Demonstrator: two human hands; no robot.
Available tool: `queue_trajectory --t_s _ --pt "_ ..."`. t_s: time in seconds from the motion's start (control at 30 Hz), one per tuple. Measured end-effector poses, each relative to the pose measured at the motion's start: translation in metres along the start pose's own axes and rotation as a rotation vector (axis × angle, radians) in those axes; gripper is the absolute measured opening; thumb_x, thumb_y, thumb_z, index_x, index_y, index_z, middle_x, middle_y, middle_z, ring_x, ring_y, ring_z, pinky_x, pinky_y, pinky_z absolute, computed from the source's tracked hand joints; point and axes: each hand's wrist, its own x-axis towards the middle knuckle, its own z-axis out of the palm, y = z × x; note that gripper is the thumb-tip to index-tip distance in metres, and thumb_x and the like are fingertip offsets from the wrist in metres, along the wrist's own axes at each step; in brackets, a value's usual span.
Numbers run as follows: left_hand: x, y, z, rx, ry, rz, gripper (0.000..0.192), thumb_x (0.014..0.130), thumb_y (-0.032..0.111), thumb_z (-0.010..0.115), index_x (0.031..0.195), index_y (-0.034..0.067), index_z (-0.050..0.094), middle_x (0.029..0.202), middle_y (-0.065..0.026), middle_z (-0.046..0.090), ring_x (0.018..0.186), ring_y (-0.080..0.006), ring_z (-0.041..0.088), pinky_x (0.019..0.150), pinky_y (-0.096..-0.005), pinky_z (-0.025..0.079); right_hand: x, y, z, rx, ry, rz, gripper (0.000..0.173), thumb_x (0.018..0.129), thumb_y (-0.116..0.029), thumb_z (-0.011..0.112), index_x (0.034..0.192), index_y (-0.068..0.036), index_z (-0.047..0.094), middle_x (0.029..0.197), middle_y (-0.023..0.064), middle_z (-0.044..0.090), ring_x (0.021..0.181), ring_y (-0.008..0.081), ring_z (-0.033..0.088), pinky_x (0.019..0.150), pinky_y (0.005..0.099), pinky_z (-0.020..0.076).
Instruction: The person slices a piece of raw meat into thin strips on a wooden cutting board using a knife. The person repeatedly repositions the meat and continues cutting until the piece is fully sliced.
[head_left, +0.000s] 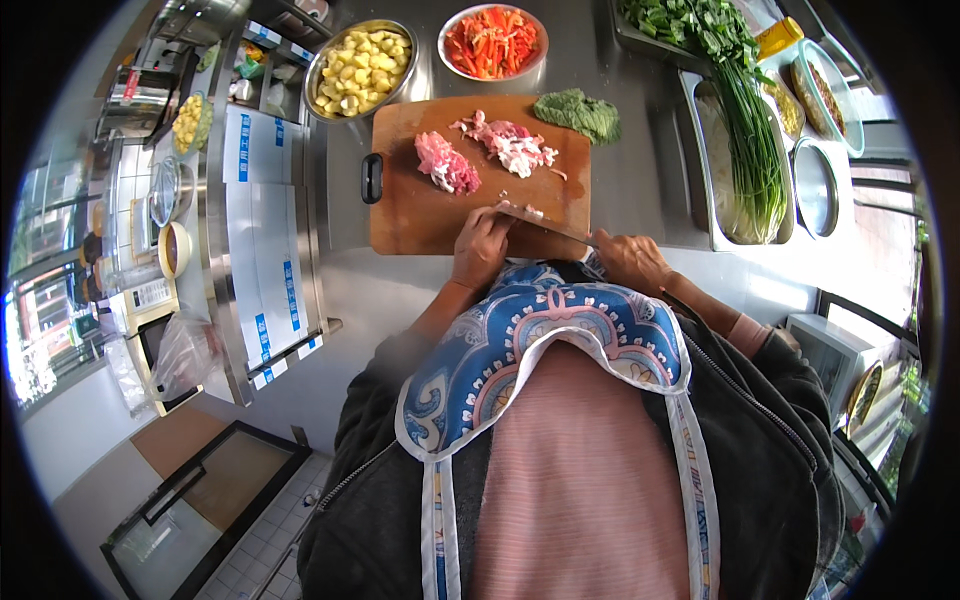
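My right hand (630, 259) is closed around the handle of a kitchen knife (551, 227) at the near right edge of a brown cutting board (405, 225). The blade slants up to the left over the board. My left hand (481, 244) is at the blade's far end, fingers bent; whether it pinches the blade or a scrap of meat cannot be made out. Small meat scraps (534, 211) lie beside the blade. Farther back on the board are a chunk of raw meat (444, 161) and a heap of cut meat with white fat (514, 146).
A green leaf (577, 115) overlaps the board's far right corner. Behind the board stand a bowl of potato chunks (364, 71) and a bowl of red pepper strips (493, 45). To the right, long green stalks (750, 150) lie over a metal tray (701, 165). A steel shelf unit (217, 247) stands left.
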Motion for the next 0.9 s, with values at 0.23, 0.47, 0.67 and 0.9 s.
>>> queue_trajectory --t_s 0.23,0.47,0.67,0.9 --pt "-0.002 -0.002 0.007 -0.027 0.065 0.034 0.044 0.077 -0.006 0.063 0.118 0.006 0.071 0.124 -0.0112 0.066 0.113 -0.0329 0.062 0.099 -0.0416 0.054 0.005 0.023 -0.007 -0.079 0.264 -0.136 0.019 0.101 -0.019 0.057 0.101 -0.002 0.064 0.078 0.0197 0.069 0.074 0.0379 0.072 0.070 0.0490 0.0587" --pt "-0.004 0.001 0.004 -0.017 0.012 -0.007 0.042 0.080 -0.003 0.064 0.120 0.006 0.071 0.125 -0.0109 0.065 0.115 -0.0346 0.061 0.102 -0.0424 0.052 0.009 -0.006 0.001 -0.049 0.070 -0.076 0.018 0.096 -0.014 0.058 0.108 -0.001 0.058 0.076 0.0183 0.071 0.073 0.0365 0.075 0.064 0.0456 0.0599" --pt "-0.006 0.001 0.008 0.058 0.007 -0.024 0.048 0.080 0.000 0.064 0.127 0.007 0.070 0.130 -0.0162 0.062 0.118 -0.0398 0.059 0.104 -0.0468 0.051 0.038 -0.032 0.005 -0.024 0.012 -0.093 0.019 0.095 -0.011 0.057 0.109 0.002 0.056 0.086 0.0234 0.074 0.080 0.0403 0.075 0.071 0.0489 0.0603" --pt "-0.009 0.002 0.005 0.079 -0.030 -0.029 0.049 0.083 -0.001 0.062 0.131 0.007 0.069 0.129 -0.0147 0.063 0.120 -0.0399 0.059 0.104 -0.0471 0.052 0.031 -0.015 0.013 0.012 0.077 -0.129 0.017 0.093 -0.010 0.060 0.105 0.001 0.056 0.086 0.0226 0.073 0.086 0.0393 0.075 0.074 0.0477 0.0595"
